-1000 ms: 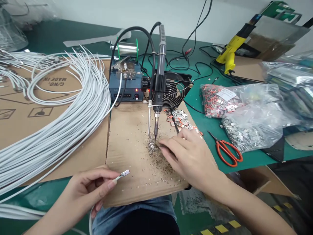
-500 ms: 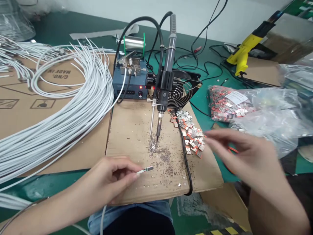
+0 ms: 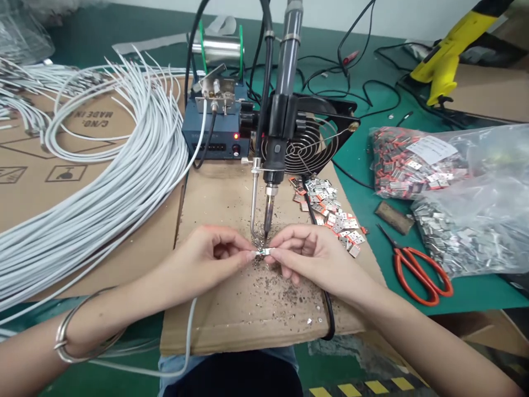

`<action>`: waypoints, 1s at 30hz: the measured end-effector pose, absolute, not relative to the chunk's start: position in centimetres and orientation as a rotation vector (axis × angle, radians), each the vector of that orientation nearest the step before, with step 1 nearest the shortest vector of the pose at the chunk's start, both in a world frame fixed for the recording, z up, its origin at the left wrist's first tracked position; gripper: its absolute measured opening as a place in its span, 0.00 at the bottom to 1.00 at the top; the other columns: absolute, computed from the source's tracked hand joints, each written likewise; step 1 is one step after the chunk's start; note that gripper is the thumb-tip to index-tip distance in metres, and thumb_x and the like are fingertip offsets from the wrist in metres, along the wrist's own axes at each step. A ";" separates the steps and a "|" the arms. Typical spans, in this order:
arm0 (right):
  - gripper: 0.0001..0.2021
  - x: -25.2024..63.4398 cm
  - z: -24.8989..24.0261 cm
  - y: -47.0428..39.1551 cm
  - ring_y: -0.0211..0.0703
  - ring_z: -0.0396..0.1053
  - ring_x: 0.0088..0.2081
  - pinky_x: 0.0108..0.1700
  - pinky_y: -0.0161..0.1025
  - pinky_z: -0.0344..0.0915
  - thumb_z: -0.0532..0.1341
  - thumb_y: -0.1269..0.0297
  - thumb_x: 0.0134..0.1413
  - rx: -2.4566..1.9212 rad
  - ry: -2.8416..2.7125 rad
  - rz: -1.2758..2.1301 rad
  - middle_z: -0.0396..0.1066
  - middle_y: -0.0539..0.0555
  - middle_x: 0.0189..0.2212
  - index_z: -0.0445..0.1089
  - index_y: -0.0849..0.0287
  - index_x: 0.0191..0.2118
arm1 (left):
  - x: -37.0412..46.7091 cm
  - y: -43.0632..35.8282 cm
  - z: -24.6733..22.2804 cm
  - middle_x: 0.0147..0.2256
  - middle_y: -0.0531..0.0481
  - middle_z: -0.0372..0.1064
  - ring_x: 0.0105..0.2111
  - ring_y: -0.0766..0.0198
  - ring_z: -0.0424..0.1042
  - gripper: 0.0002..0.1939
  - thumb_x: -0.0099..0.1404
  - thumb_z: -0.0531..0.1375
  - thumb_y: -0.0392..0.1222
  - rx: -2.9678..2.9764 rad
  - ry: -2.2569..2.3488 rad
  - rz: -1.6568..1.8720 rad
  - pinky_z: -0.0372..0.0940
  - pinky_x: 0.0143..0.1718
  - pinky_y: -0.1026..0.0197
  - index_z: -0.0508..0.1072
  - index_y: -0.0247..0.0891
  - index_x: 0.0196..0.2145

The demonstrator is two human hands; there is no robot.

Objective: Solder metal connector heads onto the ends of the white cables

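Right hand (image 3: pixel 318 256) has moved in from the parts pile (image 3: pixel 345 221) to meet left hand (image 3: pixel 206 259).
Left pinched closed on white cable (image 3: pixel 190 331); right pinched closed on metal connector (image 3: pixel 265 252), near soldering iron (image 3: pixel 274 157) tip.

The green bench top (image 3: pixel 479 295) serves as the base surface; on its left lies a printed cardboard sheet (image 3: pixel 25 205), bearing a bundle of white cables (image 3: pixel 124 204); at centre lies a plain cardboard panel (image 3: pixel 219 198), carrying loose metal connectors (image 3: pixel 345 221), scattered dark debris (image 3: pixel 285 295) and a black cord (image 3: pixel 328 314); to the right, directly on the bench top, lie red-handled scissors (image 3: pixel 399 256), a small brown block (image 3: pixel 394 217) and clear plastic bags (image 3: pixel 458 229) of metal parts.
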State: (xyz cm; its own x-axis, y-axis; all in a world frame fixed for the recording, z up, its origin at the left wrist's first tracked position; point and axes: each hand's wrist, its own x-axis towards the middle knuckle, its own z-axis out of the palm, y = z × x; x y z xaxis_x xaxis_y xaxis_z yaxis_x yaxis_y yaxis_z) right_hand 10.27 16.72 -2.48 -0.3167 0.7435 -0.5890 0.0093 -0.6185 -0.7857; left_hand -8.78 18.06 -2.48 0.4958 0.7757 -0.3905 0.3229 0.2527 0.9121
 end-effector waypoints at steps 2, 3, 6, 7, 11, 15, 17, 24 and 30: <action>0.11 10.2 -2.8 16.7 0.25 0.65 0.16 0.17 0.21 0.63 0.69 0.72 0.37 -1.392 -0.928 1.988 0.74 0.51 0.23 0.68 0.66 0.29 | -8.7 18.2 -2.6 0.21 0.53 0.68 0.20 0.74 0.58 0.07 0.57 0.61 0.38 1.315 1.084 0.424 0.53 0.18 0.74 0.77 0.32 0.27; 0.12 10.1 -2.8 16.7 0.25 0.65 0.16 0.16 0.21 0.63 0.70 0.72 0.36 -1.375 -0.912 1.991 0.73 0.50 0.23 0.68 0.66 0.29 | -8.7 18.3 -2.6 0.20 0.54 0.66 0.20 0.74 0.57 0.07 0.57 0.61 0.37 1.302 1.091 0.428 0.53 0.17 0.74 0.77 0.32 0.27; 0.11 10.1 -2.9 16.7 0.25 0.64 0.15 0.15 0.21 0.62 0.70 0.72 0.37 -1.357 -0.895 1.993 0.73 0.50 0.23 0.68 0.66 0.29 | -8.5 18.4 -2.4 0.18 0.56 0.64 0.19 0.75 0.56 0.06 0.56 0.62 0.37 1.270 1.101 0.435 0.52 0.17 0.74 0.77 0.32 0.25; 0.10 10.1 -2.9 16.7 0.25 0.63 0.15 0.15 0.20 0.62 0.69 0.71 0.39 -1.355 -0.900 1.987 0.74 0.50 0.23 0.68 0.66 0.28 | -8.5 18.4 -2.4 0.18 0.56 0.64 0.19 0.75 0.56 0.06 0.56 0.62 0.36 1.259 1.107 0.440 0.52 0.17 0.75 0.77 0.32 0.25; 0.07 10.2 -2.9 16.8 0.24 0.63 0.14 0.14 0.21 0.60 0.66 0.69 0.45 -1.372 -0.927 1.964 0.74 0.51 0.22 0.68 0.66 0.29 | -8.4 18.3 -2.4 0.18 0.56 0.64 0.19 0.76 0.57 0.05 0.55 0.61 0.35 1.227 1.108 0.468 0.52 0.17 0.76 0.77 0.32 0.24; 0.06 10.2 -3.0 16.9 0.24 0.62 0.14 0.13 0.20 0.58 0.65 0.68 0.47 -1.390 -0.935 1.952 0.74 0.52 0.24 0.68 0.65 0.29 | -8.4 18.3 -2.5 0.17 0.56 0.63 0.18 0.76 0.56 0.05 0.55 0.62 0.36 1.205 1.105 0.476 0.52 0.16 0.76 0.76 0.33 0.23; 0.06 10.2 -3.0 16.8 0.23 0.61 0.14 0.13 0.19 0.57 0.65 0.69 0.47 -1.374 -0.953 1.940 0.75 0.52 0.24 0.68 0.65 0.29 | -8.3 18.4 -2.6 0.17 0.57 0.64 0.17 0.76 0.56 0.05 0.54 0.62 0.36 1.196 1.097 0.483 0.52 0.16 0.76 0.77 0.33 0.23; 0.05 10.3 -3.1 16.8 0.22 0.60 0.13 0.12 0.18 0.55 0.65 0.71 0.45 -1.364 -1.006 1.908 0.75 0.51 0.24 0.69 0.65 0.29 | -8.3 18.4 -2.5 0.18 0.55 0.66 0.18 0.76 0.58 0.05 0.53 0.63 0.37 1.198 1.142 0.478 0.54 0.18 0.76 0.78 0.33 0.23; 0.05 10.2 -3.1 16.9 0.22 0.60 0.13 0.12 0.18 0.54 0.64 0.70 0.47 -1.361 -1.011 1.912 0.75 0.51 0.24 0.68 0.65 0.29 | -8.3 18.3 -2.3 0.13 0.60 0.60 0.12 0.78 0.53 0.04 0.52 0.62 0.36 1.147 1.140 0.490 0.49 0.10 0.76 0.76 0.34 0.23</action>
